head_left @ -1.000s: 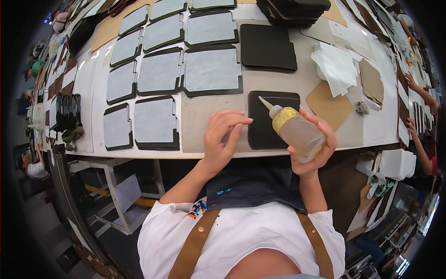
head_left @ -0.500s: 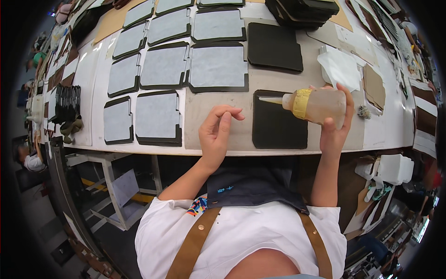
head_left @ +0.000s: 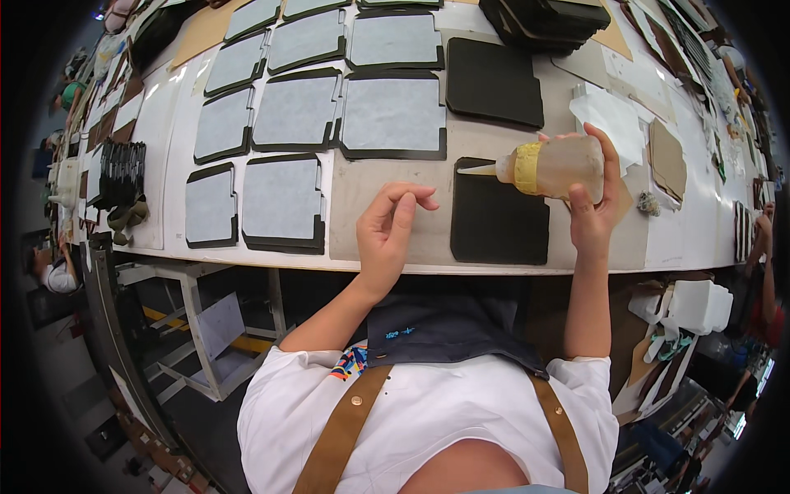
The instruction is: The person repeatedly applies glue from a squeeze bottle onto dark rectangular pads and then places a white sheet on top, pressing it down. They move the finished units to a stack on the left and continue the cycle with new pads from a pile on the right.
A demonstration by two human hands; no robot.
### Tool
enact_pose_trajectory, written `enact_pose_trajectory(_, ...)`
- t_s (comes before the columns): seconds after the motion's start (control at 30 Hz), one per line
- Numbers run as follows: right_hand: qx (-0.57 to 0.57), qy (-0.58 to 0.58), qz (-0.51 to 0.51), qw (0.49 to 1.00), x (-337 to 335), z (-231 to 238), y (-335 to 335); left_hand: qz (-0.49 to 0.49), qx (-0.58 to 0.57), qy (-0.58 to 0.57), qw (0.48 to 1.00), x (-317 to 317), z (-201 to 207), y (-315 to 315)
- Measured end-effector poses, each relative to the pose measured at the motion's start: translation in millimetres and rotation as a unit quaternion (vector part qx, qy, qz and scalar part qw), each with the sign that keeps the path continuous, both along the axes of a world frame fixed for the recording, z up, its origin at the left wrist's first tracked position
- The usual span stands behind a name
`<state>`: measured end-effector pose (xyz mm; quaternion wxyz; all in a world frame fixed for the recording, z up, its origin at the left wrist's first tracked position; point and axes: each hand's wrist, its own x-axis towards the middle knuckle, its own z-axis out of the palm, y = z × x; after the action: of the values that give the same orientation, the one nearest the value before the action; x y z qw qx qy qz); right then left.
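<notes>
In my right hand is a cloudy squeeze bottle with yellow tape round its neck. The bottle lies on its side, its thin nozzle pointing left over the upper part of a black panel. That panel rests near the table's front edge; whether the tip touches it I cannot tell. My left hand hovers left of the panel, fingers curled and thumb against them, with nothing visible in it. Rows of black-edged panels with pale grey faces fill the table's left side.
Beyond the near panel lies another black panel, with a stack of black pieces behind it. White sheets and brown card pieces are on the right. At the far left stands a black bundle. Another person's arm shows at the right rim.
The bottle in my right hand has tipped slightly and shifted a little left and up. My left hand keeps nearly the same pose. Another person's arm has appeared at the right rim.
</notes>
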<state>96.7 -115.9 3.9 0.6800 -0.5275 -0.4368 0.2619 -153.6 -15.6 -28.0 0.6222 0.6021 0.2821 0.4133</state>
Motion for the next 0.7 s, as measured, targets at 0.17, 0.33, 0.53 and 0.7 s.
enact_pose_trajectory(0.17,-0.018,-0.009,0.008,1.0,4.9,-3.9,-7.1,-0.002,-0.001,0.004,1.0,0.4,-0.7,0.0)
enact_pose_trajectory(0.33,-0.014,0.005,0.033,0.999,3.6,-5.7,-14.1,-0.004,0.0,0.008,1.0,0.8,0.7,0.4)
enact_pose_trajectory(0.53,-0.023,0.015,0.068,0.997,-9.6,-4.6,-24.4,-0.004,-0.001,0.014,1.0,-0.3,-0.6,0.1)
enact_pose_trajectory(0.7,-0.046,0.083,0.078,0.992,-15.4,-2.2,-39.1,0.002,0.002,0.015,1.0,0.7,-0.5,-0.1)
